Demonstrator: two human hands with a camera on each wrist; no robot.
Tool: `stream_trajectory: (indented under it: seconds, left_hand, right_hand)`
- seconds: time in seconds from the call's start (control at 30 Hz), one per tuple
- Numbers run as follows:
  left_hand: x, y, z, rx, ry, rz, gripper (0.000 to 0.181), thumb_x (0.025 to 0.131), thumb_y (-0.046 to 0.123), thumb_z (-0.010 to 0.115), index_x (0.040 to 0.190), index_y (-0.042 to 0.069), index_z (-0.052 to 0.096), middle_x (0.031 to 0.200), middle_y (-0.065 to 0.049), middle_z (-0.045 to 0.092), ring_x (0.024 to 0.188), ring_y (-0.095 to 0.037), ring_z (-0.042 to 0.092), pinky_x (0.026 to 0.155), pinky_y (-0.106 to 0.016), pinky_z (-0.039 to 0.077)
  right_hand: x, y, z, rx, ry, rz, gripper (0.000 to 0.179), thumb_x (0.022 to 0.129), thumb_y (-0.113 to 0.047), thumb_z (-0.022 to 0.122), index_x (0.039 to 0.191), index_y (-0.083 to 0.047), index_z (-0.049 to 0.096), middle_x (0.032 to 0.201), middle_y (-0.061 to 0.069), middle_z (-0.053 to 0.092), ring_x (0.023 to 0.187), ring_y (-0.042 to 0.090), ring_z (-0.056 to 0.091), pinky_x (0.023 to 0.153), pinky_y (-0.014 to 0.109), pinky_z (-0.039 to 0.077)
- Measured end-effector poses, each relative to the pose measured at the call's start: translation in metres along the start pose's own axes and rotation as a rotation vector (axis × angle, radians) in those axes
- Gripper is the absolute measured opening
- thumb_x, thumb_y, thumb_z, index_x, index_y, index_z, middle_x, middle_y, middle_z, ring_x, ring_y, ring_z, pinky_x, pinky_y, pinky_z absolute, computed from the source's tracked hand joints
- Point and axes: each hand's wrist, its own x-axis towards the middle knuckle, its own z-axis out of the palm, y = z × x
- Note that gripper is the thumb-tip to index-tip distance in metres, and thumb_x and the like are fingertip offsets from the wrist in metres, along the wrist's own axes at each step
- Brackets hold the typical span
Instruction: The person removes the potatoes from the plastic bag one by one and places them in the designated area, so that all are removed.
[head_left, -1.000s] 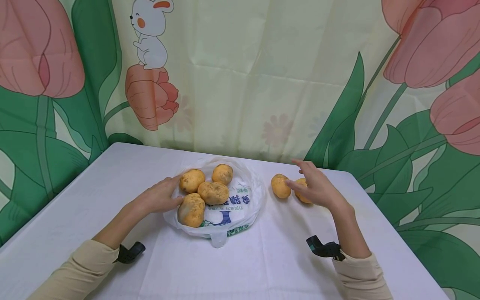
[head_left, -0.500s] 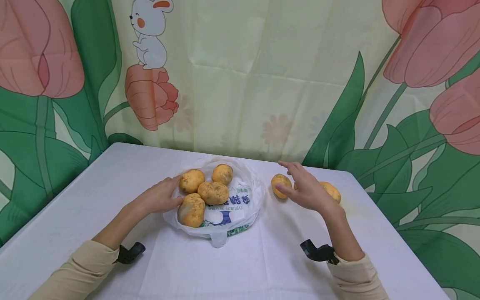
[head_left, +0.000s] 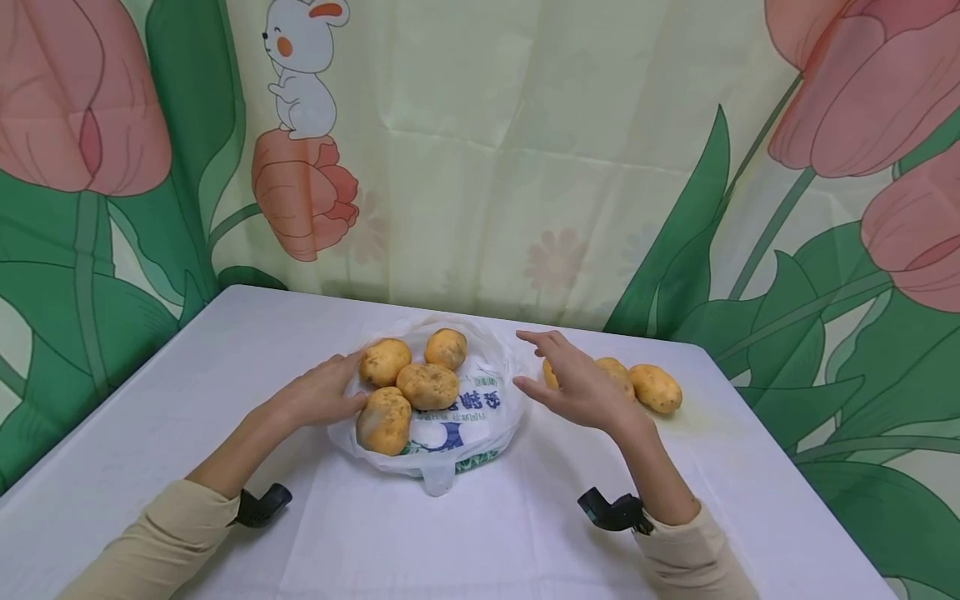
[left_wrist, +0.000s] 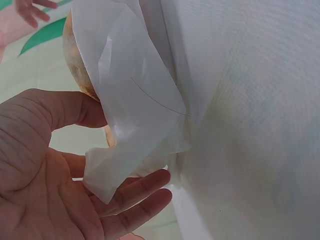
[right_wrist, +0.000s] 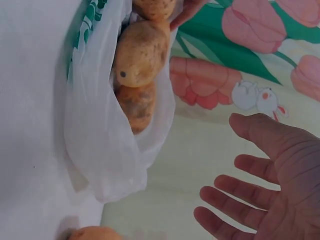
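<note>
In the head view, a white plastic bag (head_left: 498, 433) with blue and green print lies spread with its mouth up. Several potatoes (head_left: 427, 387) lie on it, mostly toward its left side. My left hand (head_left: 322, 393) rests at the bag's left edge. In the left wrist view, its thumb (left_wrist: 82, 111) is at the bag's rim by a potato, and the fingers are spread behind and below a thin plastic flap (left_wrist: 120, 165). My right hand (head_left: 577, 382), empty with fingers apart, hovers just right of the bag. The right wrist view shows that hand (right_wrist: 280, 180) beside the bag (right_wrist: 102, 145).
Three more potatoes are in a row on the white-clothed table (head_left: 420, 550) at the right; my right hand partly covers some, while the rightmost potato (head_left: 656, 389) shows fully. Behind the table hangs a curtain (head_left: 480, 208) printed with tulips and a rabbit.
My right hand has moved left, from over the potatoes on the right toward the bag, uncovering the rightmost potato. The left hand, the bag and the potatoes on it have stayed put.
</note>
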Motion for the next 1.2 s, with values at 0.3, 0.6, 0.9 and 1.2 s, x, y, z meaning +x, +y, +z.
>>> stream_trajectory:
  seconds: [0.3, 0.6, 0.9, 1.2]
  left_hand:
    - [-0.001, 0.001, 0.000, 0.008, 0.000, 0.008, 0.077, 0.096, 0.022, 0.066, 0.152, -0.015, 0.030, 0.141, -0.038, 0.048, 0.127, -0.045, 0.053, 0.100, -0.057, 0.047]
    - [-0.002, 0.001, -0.002, 0.005, -0.004, -0.005, 0.076, 0.094, 0.021, 0.066, 0.152, -0.015, 0.031, 0.139, -0.037, 0.051, 0.119, -0.040, 0.056, 0.096, -0.054, 0.049]
    - [-0.002, 0.000, -0.001, -0.005, 0.001, 0.002, 0.076, 0.094, 0.020, 0.066, 0.152, -0.015, 0.032, 0.139, -0.037, 0.051, 0.119, -0.040, 0.057, 0.095, -0.054, 0.050]
    - [-0.002, 0.001, 0.000, 0.006, 0.007, 0.002, 0.076, 0.095, 0.021, 0.066, 0.151, -0.016, 0.031, 0.141, -0.038, 0.048, 0.128, -0.045, 0.053, 0.101, -0.058, 0.046]
  right_hand:
    - [0.011, -0.015, 0.015, 0.014, -0.013, -0.084, 0.064, 0.099, -0.032, 0.068, 0.154, -0.012, 0.043, 0.145, 0.008, 0.054, 0.124, 0.027, 0.059, 0.092, 0.047, 0.054]
    - [0.026, -0.027, 0.029, 0.016, -0.091, -0.139, 0.059, 0.099, -0.023, 0.067, 0.153, -0.011, 0.044, 0.148, 0.009, 0.051, 0.130, 0.026, 0.056, 0.103, 0.046, 0.049]
    - [0.037, -0.036, 0.046, 0.040, -0.141, -0.215, 0.060, 0.098, -0.016, 0.068, 0.152, -0.008, 0.044, 0.146, 0.012, 0.052, 0.135, 0.028, 0.051, 0.110, 0.045, 0.044]
    - [0.046, -0.041, 0.060, 0.043, -0.154, -0.276, 0.062, 0.093, -0.005, 0.070, 0.150, -0.006, 0.046, 0.149, 0.009, 0.049, 0.138, 0.025, 0.047, 0.113, 0.042, 0.041]
